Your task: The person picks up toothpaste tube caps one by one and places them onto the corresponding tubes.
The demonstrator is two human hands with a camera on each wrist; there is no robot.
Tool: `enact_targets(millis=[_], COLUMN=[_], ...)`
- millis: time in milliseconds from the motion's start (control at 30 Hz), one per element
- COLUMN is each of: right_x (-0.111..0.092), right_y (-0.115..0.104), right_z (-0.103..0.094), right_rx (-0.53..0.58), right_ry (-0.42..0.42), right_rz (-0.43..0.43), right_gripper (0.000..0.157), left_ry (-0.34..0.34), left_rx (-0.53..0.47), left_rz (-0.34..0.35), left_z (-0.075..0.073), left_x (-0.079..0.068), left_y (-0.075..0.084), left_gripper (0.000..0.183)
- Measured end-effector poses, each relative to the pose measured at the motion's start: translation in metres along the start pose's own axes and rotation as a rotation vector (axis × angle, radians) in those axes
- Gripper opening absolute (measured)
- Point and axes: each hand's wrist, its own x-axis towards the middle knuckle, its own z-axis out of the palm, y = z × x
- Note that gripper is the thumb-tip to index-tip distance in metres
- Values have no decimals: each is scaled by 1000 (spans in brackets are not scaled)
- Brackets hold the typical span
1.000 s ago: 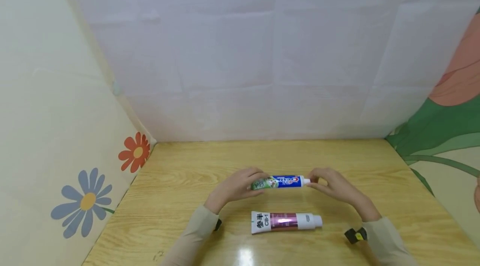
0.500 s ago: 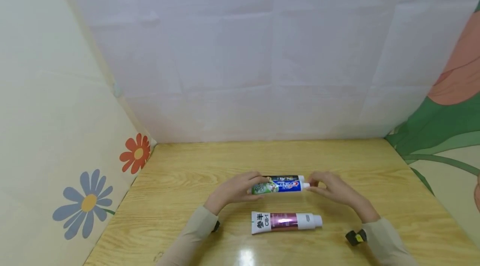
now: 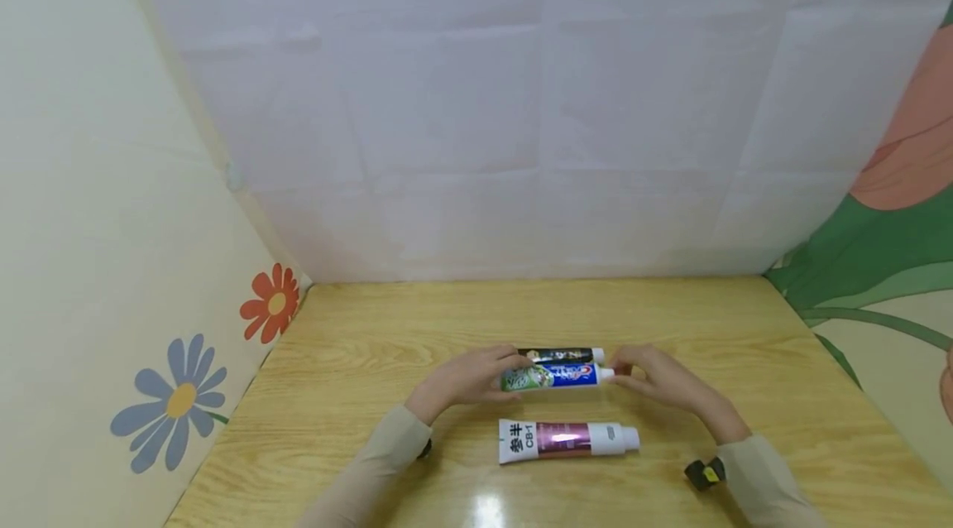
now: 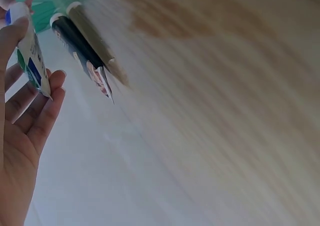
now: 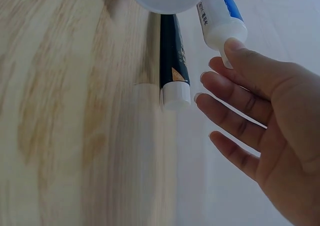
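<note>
A blue and green toothpaste tube (image 3: 569, 376) is held level above the table between both hands, its cap pointing right. My left hand (image 3: 469, 379) grips the flat end, thumb on one side and fingers on the other. Between thumb and index finger, my right hand (image 5: 280, 100) pinches the narrow white cap (image 5: 226, 58); its other fingers are spread loosely. Just behind lies a black toothpaste tube (image 3: 562, 355) with a white cap, its left end hidden by my left hand. Nearer me, a white and purple toothpaste tube (image 3: 563, 439) lies parallel, touched by neither hand.
The wooden table (image 3: 402, 313) meets a white cloth wall (image 3: 521, 222) at the back. Flower-printed panels stand at the left and right sides. Dark wrist devices (image 3: 703, 474) sit at both sleeves.
Both hands have moved slightly towards me with the blue and green toothpaste tube. The black tube behind it, hidden at first, has come into view. The white and purple tube has stayed put.
</note>
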Motion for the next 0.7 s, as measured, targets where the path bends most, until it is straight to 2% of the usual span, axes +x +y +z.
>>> enact_targets(millis=[167, 333, 500, 700], right_x=[-1, -2, -2, -4], right_y=[1, 2, 4, 5], right_z=[1, 2, 4, 5], right_rx=[-16, -25, -30, -24], right_ry=[-16, -32, -35, -25], right_rz=[14, 31, 10, -31], right_gripper=[12, 12, 10, 8], left_ry=[-70, -113, -137, -150], left_rx=[13, 38, 55, 31], left_rz=[-25, -46, -54, -52], left_z=[0, 1, 1, 3], left_x=[2, 3, 2, 2], left_y=[2, 3, 4, 3], left_gripper=[58, 60, 63, 62])
